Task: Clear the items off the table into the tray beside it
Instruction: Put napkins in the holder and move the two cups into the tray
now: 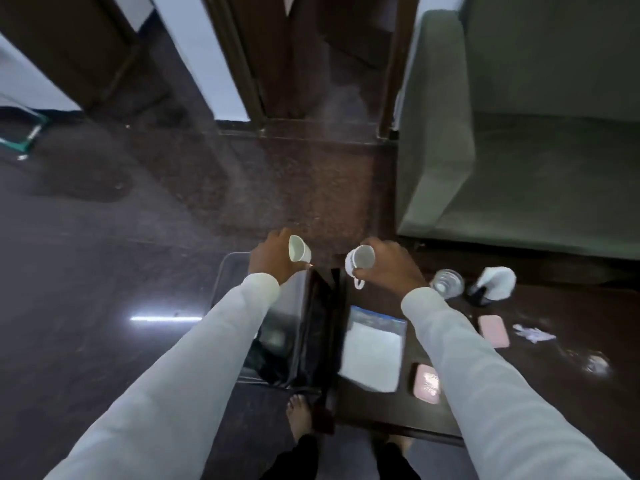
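Both arms reach straight forward in pale long sleeves, side by side. The left hand [272,259] is raised above the far end of the clear tray [225,271], which sits on the floor just left of the dark desk [561,393]; its fingers are closed around a white cup [298,248], tilted so the open mouth faces left and toward the camera. The right hand [389,263] hangs over the far left corner of the desk, knuckles up, its fingers wrapped over a second white cup [360,259], tipped with its mouth toward the camera and its handle hanging down. The two cups are near each other but apart, both in the air. On the desk there are, by count: one white-and-blue booklet [372,351] lying flat near the left edge; two pink flat cases, one [427,379] just right of the booklet and partly under the right sleeve, the other [493,330] farther right; one clear glass [446,282] beside the right wrist; one dark holder with white tissue [493,282] right of the glass; one crumpled scrap of paper [533,333]; and one small clear thing [595,363] near the right side, too blurred to name. A green sofa [519,133] stands beyond the desk. One bare foot [300,414] shows on the floor below, close to the tray's near end.
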